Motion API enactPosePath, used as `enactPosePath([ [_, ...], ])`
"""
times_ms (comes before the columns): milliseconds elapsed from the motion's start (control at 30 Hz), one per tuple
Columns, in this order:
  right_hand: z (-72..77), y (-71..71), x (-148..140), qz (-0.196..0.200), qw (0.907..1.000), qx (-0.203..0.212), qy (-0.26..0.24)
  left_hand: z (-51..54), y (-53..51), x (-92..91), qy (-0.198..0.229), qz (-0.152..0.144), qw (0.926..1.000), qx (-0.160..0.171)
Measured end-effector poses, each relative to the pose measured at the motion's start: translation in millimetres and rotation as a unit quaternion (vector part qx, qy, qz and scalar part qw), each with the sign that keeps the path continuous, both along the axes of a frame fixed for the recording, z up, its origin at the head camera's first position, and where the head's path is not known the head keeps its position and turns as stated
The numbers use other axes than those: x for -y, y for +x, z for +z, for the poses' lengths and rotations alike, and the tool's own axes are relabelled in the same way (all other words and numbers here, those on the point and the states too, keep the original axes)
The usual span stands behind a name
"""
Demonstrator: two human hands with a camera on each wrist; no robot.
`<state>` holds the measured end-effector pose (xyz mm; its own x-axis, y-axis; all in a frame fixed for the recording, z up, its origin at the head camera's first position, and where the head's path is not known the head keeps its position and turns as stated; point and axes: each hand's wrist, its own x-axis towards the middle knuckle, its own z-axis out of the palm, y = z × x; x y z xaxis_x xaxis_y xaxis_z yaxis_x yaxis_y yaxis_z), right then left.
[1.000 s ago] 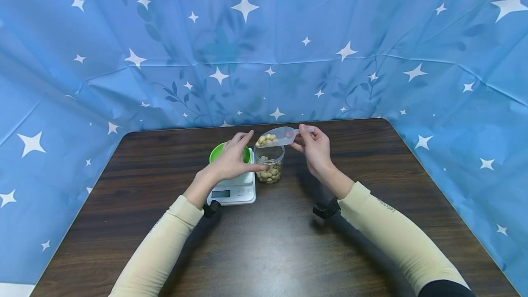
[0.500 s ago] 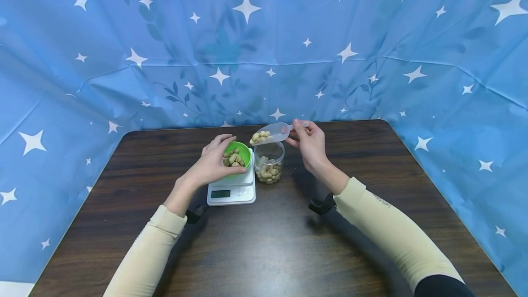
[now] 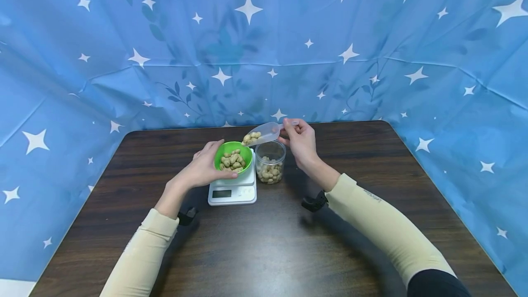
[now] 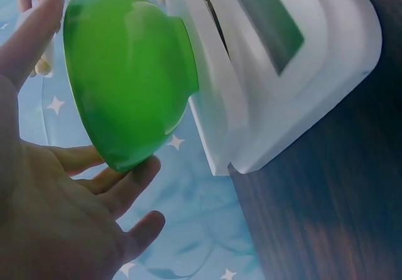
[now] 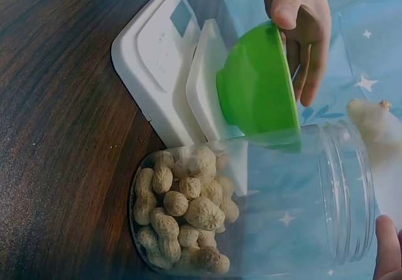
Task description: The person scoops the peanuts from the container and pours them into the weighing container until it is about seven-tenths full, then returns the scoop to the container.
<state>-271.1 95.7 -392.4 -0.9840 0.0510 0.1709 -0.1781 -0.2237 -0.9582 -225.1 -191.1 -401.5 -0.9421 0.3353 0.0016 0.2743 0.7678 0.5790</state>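
Observation:
My left hand (image 3: 200, 167) holds the green bowl (image 4: 129, 73), thumb at its near rim and fingers at the far side. Peanuts (image 3: 233, 161) in the shell lie inside the bowl, which stands on a white kitchen scale (image 3: 244, 194). With my right hand (image 3: 302, 145) I pinch the handle of a clear plastic scoop (image 3: 269, 132). The scoop carries several peanuts at its tip, just above the bowl's right rim and tilted down toward it. Below it stands an uncapped clear jar (image 5: 282, 211), part-filled with peanuts (image 5: 188, 217). The scale's display is unreadable.
The jar stands close to the scale's right side. Both are on a dark wood-grain table (image 3: 264, 246), toward its back edge. Behind hangs a blue curtain (image 3: 264, 35) with white stars.
The scoop of peanuts has moved left from over the jar to the bowl's rim. My left hand has drawn back left from the jar and scale to the bowl's left side.

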Motion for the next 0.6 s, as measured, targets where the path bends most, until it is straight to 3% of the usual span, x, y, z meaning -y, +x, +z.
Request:
enactPosePath([
  [167,0.5,-0.9,5,0.001,0.9991,-0.02,0.037,0.1,0.2,0.5,-0.008,0.007,0.9999,0.009],
  [400,-0.5,-1.1,11,0.018,0.992,-0.085,0.092,0.6,-0.3,0.6,-0.014,0.009,0.9998,0.008],
  [600,2.1,0.5,14,0.024,0.9889,-0.11,0.098,0.1,-0.7,0.0,-0.011,0.009,0.9998,0.01],
])
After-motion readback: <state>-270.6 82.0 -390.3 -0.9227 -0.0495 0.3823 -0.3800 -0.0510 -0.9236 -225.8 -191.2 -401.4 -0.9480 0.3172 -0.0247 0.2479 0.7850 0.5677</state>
